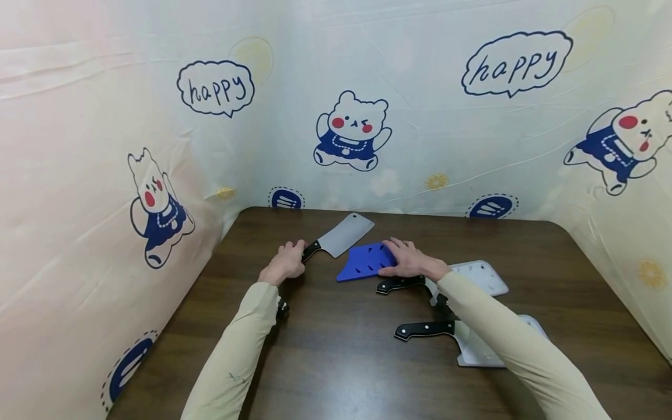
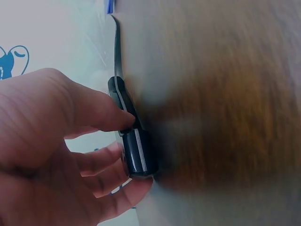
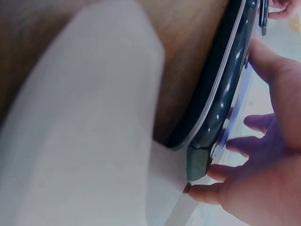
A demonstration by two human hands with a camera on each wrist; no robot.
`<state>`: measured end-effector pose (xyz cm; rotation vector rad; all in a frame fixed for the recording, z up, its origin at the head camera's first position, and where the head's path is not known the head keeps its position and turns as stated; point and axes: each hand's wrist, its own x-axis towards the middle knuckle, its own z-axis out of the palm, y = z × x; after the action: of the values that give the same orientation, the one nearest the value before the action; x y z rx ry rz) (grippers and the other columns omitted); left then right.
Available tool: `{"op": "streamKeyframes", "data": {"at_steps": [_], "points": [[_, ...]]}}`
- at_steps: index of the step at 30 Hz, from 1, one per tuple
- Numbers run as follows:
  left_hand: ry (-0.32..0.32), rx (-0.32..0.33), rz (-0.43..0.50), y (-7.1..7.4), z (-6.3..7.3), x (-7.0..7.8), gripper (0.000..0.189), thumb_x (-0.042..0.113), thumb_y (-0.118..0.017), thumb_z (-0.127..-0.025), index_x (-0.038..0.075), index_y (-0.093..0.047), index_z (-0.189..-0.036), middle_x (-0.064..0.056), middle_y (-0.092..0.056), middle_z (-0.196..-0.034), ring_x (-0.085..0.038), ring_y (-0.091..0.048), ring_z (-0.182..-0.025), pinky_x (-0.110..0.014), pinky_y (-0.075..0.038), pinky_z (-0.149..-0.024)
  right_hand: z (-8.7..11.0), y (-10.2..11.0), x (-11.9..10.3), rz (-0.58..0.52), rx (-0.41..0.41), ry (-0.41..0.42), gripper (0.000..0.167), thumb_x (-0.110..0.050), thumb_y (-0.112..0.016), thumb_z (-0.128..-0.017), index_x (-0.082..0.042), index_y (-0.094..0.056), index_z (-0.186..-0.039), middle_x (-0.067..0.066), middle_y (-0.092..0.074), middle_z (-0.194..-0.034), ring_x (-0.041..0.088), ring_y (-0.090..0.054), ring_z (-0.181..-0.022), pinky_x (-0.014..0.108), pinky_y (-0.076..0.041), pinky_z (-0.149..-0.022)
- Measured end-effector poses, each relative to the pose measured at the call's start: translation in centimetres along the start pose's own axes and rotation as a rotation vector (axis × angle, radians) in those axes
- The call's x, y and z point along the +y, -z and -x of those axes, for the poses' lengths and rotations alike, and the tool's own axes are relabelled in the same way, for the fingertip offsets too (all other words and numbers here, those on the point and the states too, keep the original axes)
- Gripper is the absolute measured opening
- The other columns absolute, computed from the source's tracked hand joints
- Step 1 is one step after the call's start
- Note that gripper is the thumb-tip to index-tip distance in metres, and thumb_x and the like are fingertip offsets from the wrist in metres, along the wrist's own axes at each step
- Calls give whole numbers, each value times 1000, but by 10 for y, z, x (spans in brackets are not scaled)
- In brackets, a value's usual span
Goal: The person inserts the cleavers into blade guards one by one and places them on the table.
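Note:
My left hand [image 1: 287, 261] grips the black handle [image 1: 311, 251] of a cleaver. The grey blade [image 1: 347, 234] slants away to the right, toward the back edge of the table. In the left wrist view, the thumb lies against the handle [image 2: 141, 153] and the fingers pass under its butt. To the right of this cleaver lies a blue slotted knife sheath [image 1: 362, 262]. My right hand [image 1: 409, 259] holds the sheath at its right end, with the thumb by the near edge and the fingers over the far edge. That hand partly hides the sheath.
Just in front of the right hand lies a second knife with a black handle [image 1: 401, 284] and a white slotted cover [image 1: 482, 277]. A third knife [image 1: 425, 329] lies nearer, its blade partly hidden by the right sleeve [image 1: 509, 344]. Printed cloth [image 1: 420, 140] surrounds the brown table [image 1: 336, 361].

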<state>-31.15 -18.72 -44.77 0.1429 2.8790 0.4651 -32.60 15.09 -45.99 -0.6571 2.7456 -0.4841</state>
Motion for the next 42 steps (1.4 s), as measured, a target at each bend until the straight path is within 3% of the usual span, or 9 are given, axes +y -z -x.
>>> {"op": "streamKeyframes", "data": {"at_steps": [3, 7, 15, 19, 25, 33, 38, 42], "points": [[-1, -14, -2, 1, 1, 2, 56, 6, -55, -91, 14, -39, -144, -21, -43, -136, -36, -40, -120, -56, -41, -98, -1, 2, 1, -11, -28, 16, 87, -50, -65, -90, -9, -23, -155, 23, -17, -161, 54, -18, -143, 67, -24, -111], [30, -37, 3, 1, 3, 4, 57, 7, -55, -92, 16, -38, -145, -20, -42, -135, -36, -39, -119, -57, -41, -97, -3, 5, 2, -2, -34, 16, 92, -53, -69, -86, -12, -24, -155, 22, -24, -157, 50, -25, -137, 63, -32, -107], [61, -53, -18, -2, 2, 11, 57, 10, -58, -92, 12, -37, -145, -23, -44, -129, -38, -40, -115, -55, -42, -94, -3, 10, -3, 74, -30, -40, 101, -56, -76, -78, -16, -24, -155, 26, -28, -146, 45, -28, -129, 58, -38, -102], [85, -59, -24, -1, 2, 12, 51, 11, -58, -92, 7, -40, -139, -23, -43, -124, -37, -39, -111, -54, -43, -92, -1, 11, -5, 120, -2, -54, 104, -58, -78, -75, -15, -26, -154, 28, -29, -141, 43, -29, -124, 54, -42, -97], [61, -58, -18, 6, 4, 14, 44, 10, -58, -90, 2, -48, -133, -22, -43, -119, -36, -38, -108, -50, -42, -89, -1, 11, -5, 200, 73, -61, 105, -61, -79, -71, -11, -32, -151, 28, -29, -139, 41, -28, -121, 51, -43, -94], [52, -16, 50, 12, 9, 19, 46, 9, -60, -88, 9, -46, -132, -19, -41, -118, -35, -37, -109, -49, -43, -87, 4, 12, -8, 197, 194, -9, 92, -50, -83, -73, -7, -39, -141, 27, -34, -129, 39, -32, -114, 49, -46, -84], [23, 0, 97, 13, 14, 24, 44, 8, -60, -88, 11, -45, -129, -17, -40, -118, -34, -36, -110, -49, -41, -88, 9, 12, -9, 90, 192, 19, 85, -41, -81, -79, -8, -33, -141, 25, -34, -129, 39, -41, -114, 52, -51, -87], [-8, -17, 115, 13, 18, 28, 44, 8, -57, -89, 9, -42, -130, -17, -41, -119, -34, -39, -107, -47, -40, -88, 14, 13, -8, 96, 212, 79, 77, -37, -78, -83, -7, -35, -139, 22, -42, -121, 36, -49, -105, 49, -51, -85]]}}
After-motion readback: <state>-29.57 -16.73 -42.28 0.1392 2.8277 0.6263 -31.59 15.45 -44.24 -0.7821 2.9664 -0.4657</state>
